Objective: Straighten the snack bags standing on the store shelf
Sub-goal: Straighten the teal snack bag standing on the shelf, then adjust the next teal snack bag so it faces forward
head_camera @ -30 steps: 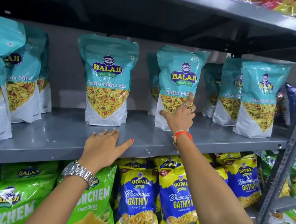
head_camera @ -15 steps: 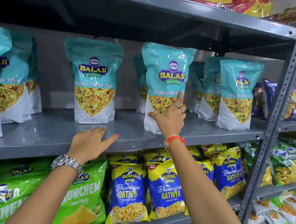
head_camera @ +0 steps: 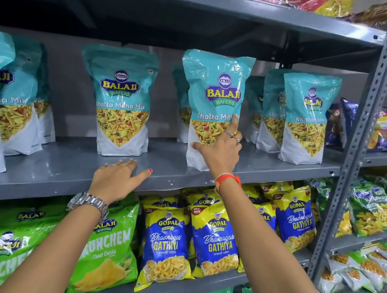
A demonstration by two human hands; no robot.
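Several teal Balaji Khatta Mitha Mix bags stand on the grey middle shelf. My right hand grips the lower right side of one teal bag, thumb across its front, fingers along its edge; this bag stands near the shelf's front edge, leaning slightly left. My left hand lies flat on the shelf, fingers apart, just in front of another upright teal bag, not touching it. More teal bags stand at the left and right, with others behind them.
An upper shelf hangs close above the bag tops. Below are green Crunchem bags and blue-yellow Gopal Gathiya bags. A perforated grey upright post bounds the shelf on the right, with more snack bags beyond.
The view has shifted left and closer. My right hand stays on the same teal bag, which now stands a bit nearer the front edge. My left hand remains flat on the shelf.
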